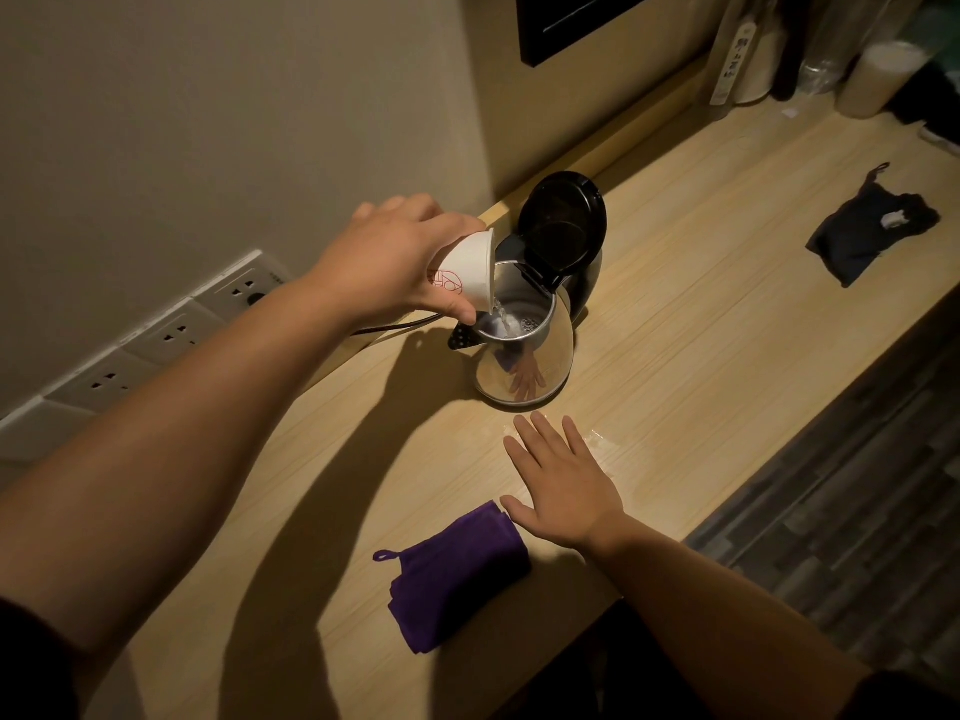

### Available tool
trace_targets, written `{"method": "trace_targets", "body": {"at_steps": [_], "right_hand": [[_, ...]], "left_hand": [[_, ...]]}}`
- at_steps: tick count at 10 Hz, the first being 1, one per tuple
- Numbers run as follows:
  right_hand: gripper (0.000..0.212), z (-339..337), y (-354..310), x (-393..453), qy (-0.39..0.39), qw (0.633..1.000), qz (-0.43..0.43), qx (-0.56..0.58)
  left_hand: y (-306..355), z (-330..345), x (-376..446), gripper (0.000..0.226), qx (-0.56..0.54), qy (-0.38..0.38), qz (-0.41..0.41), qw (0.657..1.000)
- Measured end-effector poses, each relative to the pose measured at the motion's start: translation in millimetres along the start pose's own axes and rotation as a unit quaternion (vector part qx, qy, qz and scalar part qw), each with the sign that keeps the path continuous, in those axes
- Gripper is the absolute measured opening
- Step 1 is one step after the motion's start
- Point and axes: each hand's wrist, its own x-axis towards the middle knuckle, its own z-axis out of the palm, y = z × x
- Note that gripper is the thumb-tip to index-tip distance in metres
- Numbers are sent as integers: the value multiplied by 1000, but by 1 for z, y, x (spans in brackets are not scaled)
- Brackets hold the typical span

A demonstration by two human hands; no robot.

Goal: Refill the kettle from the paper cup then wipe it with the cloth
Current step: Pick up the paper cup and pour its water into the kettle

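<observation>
A steel kettle stands on the wooden counter with its black lid tipped up and back. My left hand holds a white paper cup with a red logo, tilted on its side over the kettle's mouth. A thin stream of water runs from the cup's rim into the kettle. My right hand lies flat on the counter just in front of the kettle, fingers spread, holding nothing. A folded purple cloth with a hanging loop lies right beside that hand's thumb.
The counter runs along a beige wall with a row of sockets; a black cord leads from them towards the kettle. A dark pouch lies at the right. Jars and bottles stand at the far end. A wet patch glistens near my right hand.
</observation>
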Motion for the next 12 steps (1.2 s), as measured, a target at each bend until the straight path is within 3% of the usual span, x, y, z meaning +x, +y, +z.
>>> {"method": "trace_targets", "body": {"at_steps": [2,5,10,11,12], "right_hand": [[81,0,0,0,0,1000,-1,3],[82,-2,0,-1,-8,1000,0,3],[81,-2,0,-1,-1,1000,-3,3],[81,-1,0,0,4,1000,-2,2],[81,-1,0,-1,3,1000,-2,1]], "left_hand": [[3,-4,4,93,25,-7,18,1000],[11,-4,14,90,193,13,90,977],[18,-2,15,89,207,30,102,972],[18,-1,16,85,186,47,103,976],[17,6,7,80,74,75,65,992]]}}
